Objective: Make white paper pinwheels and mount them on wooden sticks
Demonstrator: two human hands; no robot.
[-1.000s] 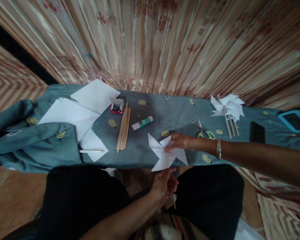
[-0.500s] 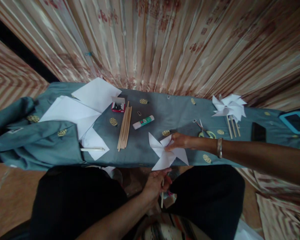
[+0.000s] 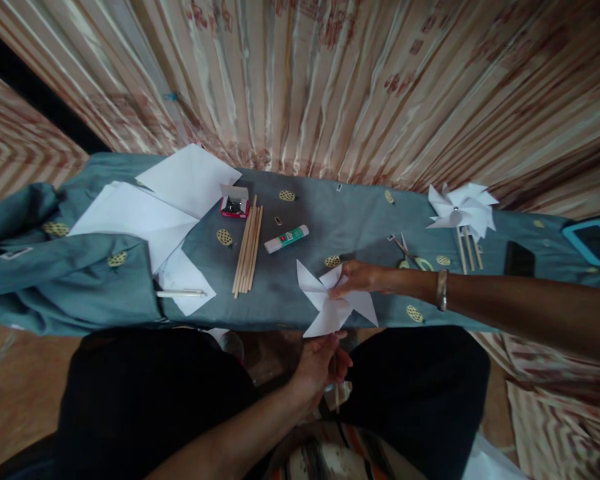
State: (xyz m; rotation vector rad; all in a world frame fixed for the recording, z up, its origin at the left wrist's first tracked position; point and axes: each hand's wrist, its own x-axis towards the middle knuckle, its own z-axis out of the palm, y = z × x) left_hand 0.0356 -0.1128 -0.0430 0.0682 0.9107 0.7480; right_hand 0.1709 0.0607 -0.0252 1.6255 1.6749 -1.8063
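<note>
A white paper pinwheel (image 3: 330, 303) lies at the near edge of a low table covered in blue-grey cloth (image 3: 330, 220). My right hand (image 3: 359, 277) reaches in from the right, its fingers pinched on the pinwheel's centre. Just below the table edge, under the pinwheel, my left hand (image 3: 321, 362) is closed round a thin wooden stick (image 3: 337, 393) that points down. A bundle of wooden sticks (image 3: 248, 250) and a glue stick (image 3: 286, 239) lie to the left of the pinwheel. Green-handled scissors (image 3: 411, 257) lie just beyond my right wrist.
White paper sheets (image 3: 145, 213) and a white pen (image 3: 180, 293) lie at the left, with a small red box (image 3: 234, 201). Finished pinwheels on sticks (image 3: 463, 213), a black phone (image 3: 520, 259) and a blue-cased device (image 3: 596, 241) sit at the right. A striped curtain (image 3: 330, 87) hangs behind.
My left hand has turned the stick a little below the table edge. My right hand stays pinched on the pinwheel's centre. The view has tilted slightly.
</note>
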